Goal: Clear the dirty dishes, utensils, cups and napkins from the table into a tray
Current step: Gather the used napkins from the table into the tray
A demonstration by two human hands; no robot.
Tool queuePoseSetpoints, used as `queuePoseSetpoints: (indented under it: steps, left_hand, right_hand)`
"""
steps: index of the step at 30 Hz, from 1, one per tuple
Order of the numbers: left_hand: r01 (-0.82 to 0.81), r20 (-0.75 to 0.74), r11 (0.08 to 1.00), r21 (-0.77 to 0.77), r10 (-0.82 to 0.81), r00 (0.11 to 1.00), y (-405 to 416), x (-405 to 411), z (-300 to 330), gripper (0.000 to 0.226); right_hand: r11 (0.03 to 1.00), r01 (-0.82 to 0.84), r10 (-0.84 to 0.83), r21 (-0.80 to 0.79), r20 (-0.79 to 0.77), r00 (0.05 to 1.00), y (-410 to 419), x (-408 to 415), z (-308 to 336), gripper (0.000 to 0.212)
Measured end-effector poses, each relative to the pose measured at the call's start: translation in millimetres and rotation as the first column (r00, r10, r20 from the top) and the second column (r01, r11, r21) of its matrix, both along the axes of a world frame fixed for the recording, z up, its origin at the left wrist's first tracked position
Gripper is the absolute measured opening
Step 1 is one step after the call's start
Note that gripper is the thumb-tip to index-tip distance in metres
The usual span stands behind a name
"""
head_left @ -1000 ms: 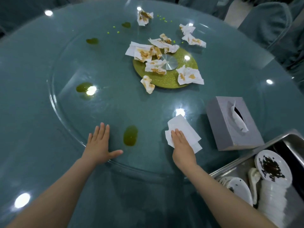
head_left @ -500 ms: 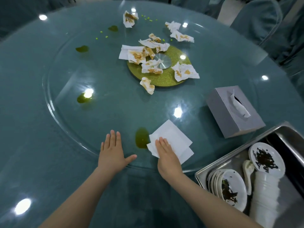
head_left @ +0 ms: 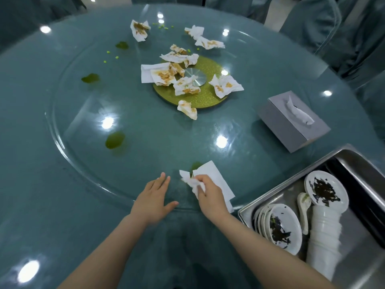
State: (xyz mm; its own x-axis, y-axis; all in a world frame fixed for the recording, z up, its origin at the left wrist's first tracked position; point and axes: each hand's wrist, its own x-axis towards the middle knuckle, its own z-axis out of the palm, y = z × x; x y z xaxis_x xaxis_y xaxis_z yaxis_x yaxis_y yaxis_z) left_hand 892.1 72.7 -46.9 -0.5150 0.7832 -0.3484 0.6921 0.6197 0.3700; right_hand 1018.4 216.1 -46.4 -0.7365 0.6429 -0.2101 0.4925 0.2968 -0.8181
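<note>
In the head view a round teal desk carries a glass turntable with a gold centre disc, and covered chairs ring the room behind. Compared with half a second ago, the right hand no longer lies flat: its fingers now bunch the clean napkin over the green smear at the turntable's near edge, while the left hand stays spread flat beside it, holding nothing. Stained napkins litter the centre, a grey tissue box stands right, and the steel tray holds dirty plates, a spoon and stacked cups.
</note>
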Motion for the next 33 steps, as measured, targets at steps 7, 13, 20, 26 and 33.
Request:
queuePoseSetpoints:
  steps: [7,13,20,26,33]
  left_hand:
    - [0.087,0.05,0.994,0.06,-0.09,0.995,12,12,1,0.077]
    - [0.098,0.105,0.991,0.089,-0.107,0.989,24,19,0,0.074]
    - [0.063,0.159,0.989,0.131,-0.083,0.984,34,26,0,0.069]
    - [-0.003,0.097,0.996,0.088,-0.005,0.995,31,6,5,0.088]
    - [0.11,0.029,0.988,-0.112,-0.108,0.994,29,-3,11,0.101]
  right_hand:
    - [0.951,0.159,-0.213,0.266,0.189,0.959,67,15,12,0.019]
    - [0.909,-0.264,0.077,0.323,0.492,0.867,80,29,24,0.036]
    - [0.948,-0.149,0.024,0.28,0.406,0.914,67,42,11,0.025]
    - [0.932,-0.27,0.181,0.243,0.333,0.925,49,31,7,0.03]
    - [0.93,-0.056,-0.083,0.362,0.358,0.93,115,27,6,0.025]
